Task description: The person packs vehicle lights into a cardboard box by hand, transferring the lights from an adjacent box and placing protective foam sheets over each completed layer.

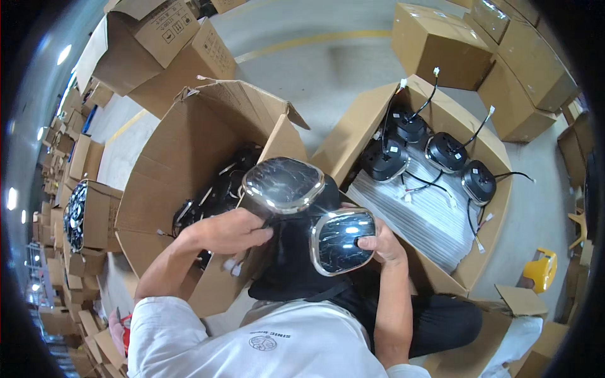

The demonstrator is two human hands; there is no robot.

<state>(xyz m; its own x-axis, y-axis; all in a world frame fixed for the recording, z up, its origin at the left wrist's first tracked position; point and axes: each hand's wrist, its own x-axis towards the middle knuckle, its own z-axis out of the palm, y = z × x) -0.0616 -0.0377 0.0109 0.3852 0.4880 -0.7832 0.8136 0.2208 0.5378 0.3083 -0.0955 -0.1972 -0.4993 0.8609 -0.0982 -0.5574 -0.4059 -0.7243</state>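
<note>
So the right hand (pixel 382 244) has its fingers curled round the right edge of the lower chrome-rimmed lamp unit (pixel 341 241), glass face up, while the left hand (pixel 234 230) grips under the upper lamp unit (pixel 283 184), just up-left of it.

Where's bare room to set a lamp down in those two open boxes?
Right box: the white ribbed liner is bare below the four black units, apart from loose wires. Left box: its floor is packed with black units. The left hand and right hand each hold a chrome-rimmed lamp.
</note>
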